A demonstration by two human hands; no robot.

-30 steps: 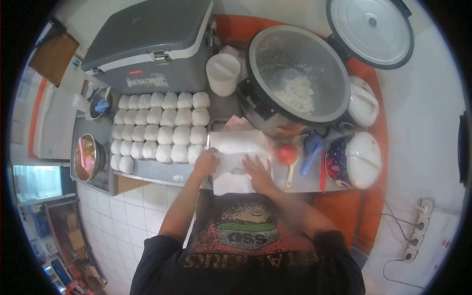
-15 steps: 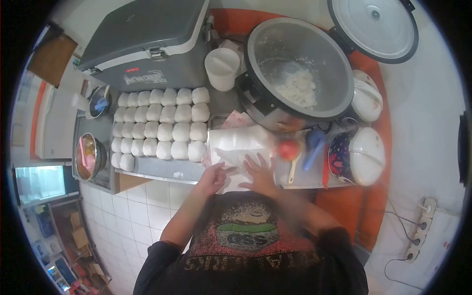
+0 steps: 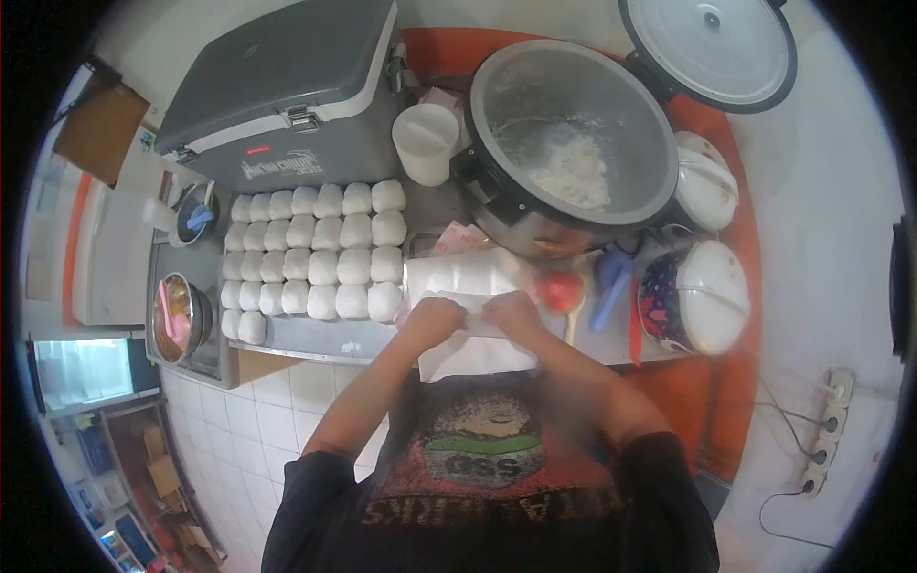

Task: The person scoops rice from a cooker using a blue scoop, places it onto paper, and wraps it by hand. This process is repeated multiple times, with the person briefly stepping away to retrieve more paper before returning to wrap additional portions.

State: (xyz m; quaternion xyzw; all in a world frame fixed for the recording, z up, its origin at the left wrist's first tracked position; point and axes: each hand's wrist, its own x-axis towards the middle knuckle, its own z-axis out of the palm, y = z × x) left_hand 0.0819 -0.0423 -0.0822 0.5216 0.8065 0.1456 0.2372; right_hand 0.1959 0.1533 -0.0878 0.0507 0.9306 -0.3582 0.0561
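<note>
My left hand [image 3: 436,321] is closed in a fist on the near left part of a white wrapping paper [image 3: 457,274]. At its right, my right hand [image 3: 514,316] is also closed, gripping the paper's right part. Between both hands the paper is lifted in a fold, and a lower flap hangs toward my shirt. Whatever lies inside the fold is hidden. Pink printed paper [image 3: 460,239] shows behind the white sheet. Close to my right hand are a red round thing [image 3: 560,290] with a pale handle and a blue ladle-like utensil [image 3: 612,291].
Several white wrapped parcels [image 3: 325,232] stand in rows on the left. Beyond the paper is a large open rice cooker [image 3: 576,218] with white rice [image 3: 576,173]. A grey cooler box [image 3: 277,105], a white tub [image 3: 425,143] and a lidded patterned pot [image 3: 707,296] surround the workspace.
Both hands have gone from spread or pointing fingers on the paper to closed fists gripping it. A fold of paper has been raised between them.
</note>
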